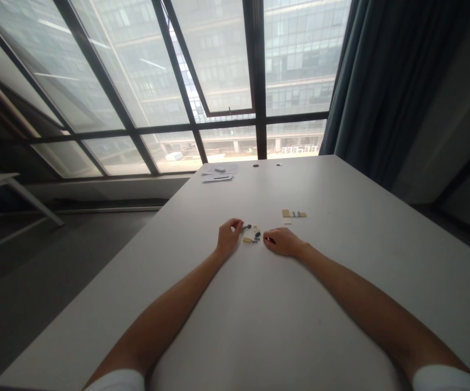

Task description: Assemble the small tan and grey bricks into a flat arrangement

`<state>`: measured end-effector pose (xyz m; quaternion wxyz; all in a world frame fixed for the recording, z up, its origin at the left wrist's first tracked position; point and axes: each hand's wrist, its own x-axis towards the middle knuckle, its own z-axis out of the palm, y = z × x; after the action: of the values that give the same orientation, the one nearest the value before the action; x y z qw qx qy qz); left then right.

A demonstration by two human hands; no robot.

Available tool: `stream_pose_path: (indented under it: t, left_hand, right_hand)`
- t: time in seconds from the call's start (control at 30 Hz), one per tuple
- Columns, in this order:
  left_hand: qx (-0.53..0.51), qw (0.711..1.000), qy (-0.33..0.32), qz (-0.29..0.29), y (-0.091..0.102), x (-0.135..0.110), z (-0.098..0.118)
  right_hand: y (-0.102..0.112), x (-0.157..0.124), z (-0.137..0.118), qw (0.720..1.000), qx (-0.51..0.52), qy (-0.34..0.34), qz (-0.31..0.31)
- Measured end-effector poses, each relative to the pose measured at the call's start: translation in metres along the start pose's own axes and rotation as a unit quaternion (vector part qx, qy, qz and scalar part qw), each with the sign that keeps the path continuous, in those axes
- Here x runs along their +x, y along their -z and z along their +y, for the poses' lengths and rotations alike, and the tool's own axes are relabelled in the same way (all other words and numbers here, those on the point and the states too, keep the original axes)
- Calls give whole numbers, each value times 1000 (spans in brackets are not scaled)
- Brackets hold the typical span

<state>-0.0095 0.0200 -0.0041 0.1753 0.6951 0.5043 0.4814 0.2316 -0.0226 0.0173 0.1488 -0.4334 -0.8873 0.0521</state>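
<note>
My left hand (228,237) rests on the table with thumb and forefinger pinched together. A small dark grey piece (248,226) lies right at its fingertips; I cannot tell whether the fingers grip it. Curled closed, my right hand (283,241) lies on the other side of a little group of parts, and whatever its fingers hold is hidden. Between the hands are a tan piece (247,240), a black piece (258,234), a grey piece (254,241) and a cream piece (255,228), all resembling toy building bricks. Beyond my right hand sits a flat tan-and-grey assembly (294,214).
A small white piece (287,221) lies just below the assembly on the white table (267,309). Papers (218,175) with a dark pen-like item are at the far left edge. A dark round disc (255,165) is at the far edge, before the windows.
</note>
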Motion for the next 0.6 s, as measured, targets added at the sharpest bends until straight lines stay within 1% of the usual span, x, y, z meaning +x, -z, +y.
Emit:
stream_pose_path:
  t: [0.1,0.17,0.23,0.4,0.5,0.6]
  left_hand:
    - [-85,994,61,33,2,5,-4]
    - [-116,988,81,55,2,8,-6]
    - [-123,987,91,56,2,9,-8]
    - [-100,989,98,41,1,8,-9]
    - [-73,993,91,29,2,7,-6]
    - [0,997,75,-2,3,3,1]
  right_hand:
    - [-1,0,1,1000,2,-2,-1]
    - [-1,0,1,1000,6,-3,-2]
    - [0,0,1,1000,8,-6,-5]
    - [0,0,0,1000,12,-13,-3]
    - [0,-1,0,1000,12,-10,3]
    - [0,-1,0,1000,13,-6,7]
